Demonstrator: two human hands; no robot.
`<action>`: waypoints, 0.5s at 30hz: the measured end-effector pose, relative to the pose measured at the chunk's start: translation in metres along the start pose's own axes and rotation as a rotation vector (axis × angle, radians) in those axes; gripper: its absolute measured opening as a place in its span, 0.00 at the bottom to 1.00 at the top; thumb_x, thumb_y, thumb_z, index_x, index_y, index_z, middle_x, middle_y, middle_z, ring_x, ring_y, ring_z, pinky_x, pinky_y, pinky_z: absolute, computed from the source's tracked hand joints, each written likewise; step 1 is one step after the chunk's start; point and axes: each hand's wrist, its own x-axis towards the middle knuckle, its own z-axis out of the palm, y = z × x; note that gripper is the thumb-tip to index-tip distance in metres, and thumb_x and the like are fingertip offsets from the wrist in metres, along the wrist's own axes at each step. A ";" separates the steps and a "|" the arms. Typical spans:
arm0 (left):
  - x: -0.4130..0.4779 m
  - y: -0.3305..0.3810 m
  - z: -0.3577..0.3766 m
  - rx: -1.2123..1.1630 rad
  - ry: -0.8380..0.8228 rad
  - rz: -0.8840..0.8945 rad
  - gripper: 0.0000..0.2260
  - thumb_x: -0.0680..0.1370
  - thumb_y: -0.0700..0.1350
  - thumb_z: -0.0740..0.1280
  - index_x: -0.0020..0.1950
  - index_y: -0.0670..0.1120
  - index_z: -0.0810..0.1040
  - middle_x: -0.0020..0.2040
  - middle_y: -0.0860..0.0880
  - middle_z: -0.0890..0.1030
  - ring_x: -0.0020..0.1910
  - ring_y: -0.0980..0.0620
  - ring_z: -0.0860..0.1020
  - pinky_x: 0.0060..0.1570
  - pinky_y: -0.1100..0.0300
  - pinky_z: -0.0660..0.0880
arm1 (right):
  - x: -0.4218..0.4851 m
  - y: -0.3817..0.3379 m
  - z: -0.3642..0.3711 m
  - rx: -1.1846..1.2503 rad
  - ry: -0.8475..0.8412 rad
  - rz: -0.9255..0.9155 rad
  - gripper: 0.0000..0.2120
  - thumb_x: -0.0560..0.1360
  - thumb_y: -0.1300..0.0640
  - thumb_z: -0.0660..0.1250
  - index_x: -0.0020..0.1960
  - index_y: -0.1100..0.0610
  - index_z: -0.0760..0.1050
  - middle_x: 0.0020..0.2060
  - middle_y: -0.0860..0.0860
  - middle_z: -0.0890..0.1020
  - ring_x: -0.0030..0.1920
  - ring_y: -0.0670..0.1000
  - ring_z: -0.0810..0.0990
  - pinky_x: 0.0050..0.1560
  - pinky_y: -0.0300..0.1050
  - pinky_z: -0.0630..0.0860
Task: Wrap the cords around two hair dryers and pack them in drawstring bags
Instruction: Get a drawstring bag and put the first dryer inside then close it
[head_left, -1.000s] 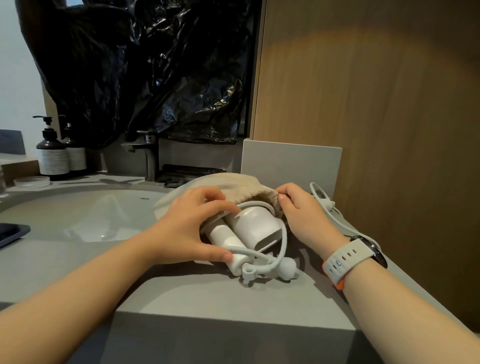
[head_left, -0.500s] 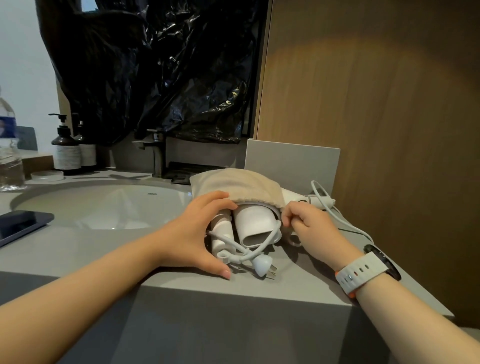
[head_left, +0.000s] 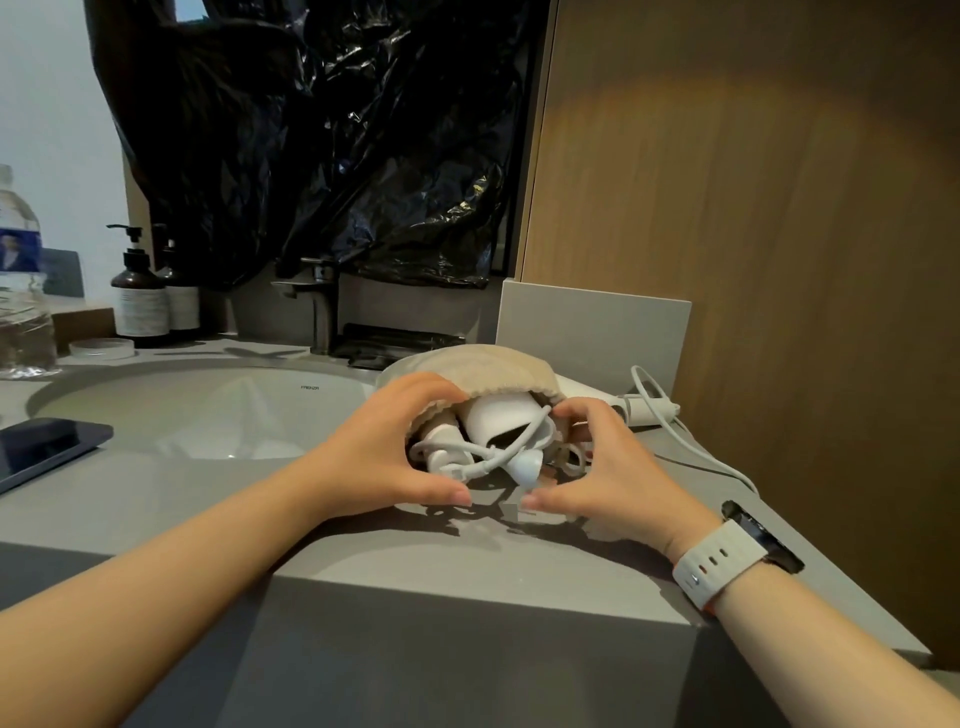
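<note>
A beige drawstring bag (head_left: 478, 371) lies on the grey counter (head_left: 467, 561), its mouth toward me. A white hair dryer (head_left: 501, 421) sits partly inside it, with its wrapped white cord and plug (head_left: 524, 465) sticking out of the opening. My left hand (head_left: 387, 449) grips the left edge of the bag mouth. My right hand (head_left: 597, 462) curls round the right edge. A second white hair dryer (head_left: 597, 395) with its loose cord (head_left: 691, 441) lies behind the bag to the right.
A white sink basin (head_left: 208, 410) and dark faucet (head_left: 317, 306) lie to the left. A phone (head_left: 41, 447), a water bottle (head_left: 21, 291) and pump bottles (head_left: 140, 296) stand at far left. A wooden wall (head_left: 753, 260) rises at right. The counter's front edge is close.
My right hand moved down from the bag's upper right edge to its lower right edge. Both hands now cup the bag mouth, and the dryer sits deeper inside the bag.
</note>
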 end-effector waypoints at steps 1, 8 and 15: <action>0.000 0.001 0.000 -0.002 0.006 -0.001 0.35 0.57 0.65 0.70 0.62 0.59 0.67 0.60 0.69 0.65 0.59 0.75 0.63 0.51 0.82 0.61 | 0.001 0.000 0.001 0.027 0.033 0.005 0.35 0.60 0.48 0.78 0.60 0.47 0.62 0.55 0.44 0.69 0.54 0.44 0.71 0.50 0.34 0.68; 0.002 0.000 -0.001 -0.024 0.055 -0.042 0.31 0.58 0.65 0.70 0.59 0.63 0.67 0.59 0.70 0.66 0.60 0.72 0.65 0.49 0.78 0.66 | 0.002 0.000 -0.002 0.282 0.027 0.076 0.28 0.65 0.55 0.76 0.60 0.49 0.67 0.55 0.44 0.74 0.55 0.42 0.74 0.51 0.34 0.72; 0.005 -0.004 -0.001 -0.121 0.132 -0.113 0.34 0.63 0.51 0.79 0.62 0.61 0.64 0.62 0.60 0.69 0.61 0.61 0.69 0.48 0.72 0.69 | 0.017 -0.009 0.003 0.234 0.168 0.077 0.26 0.62 0.49 0.77 0.55 0.49 0.69 0.49 0.43 0.75 0.47 0.40 0.74 0.41 0.32 0.69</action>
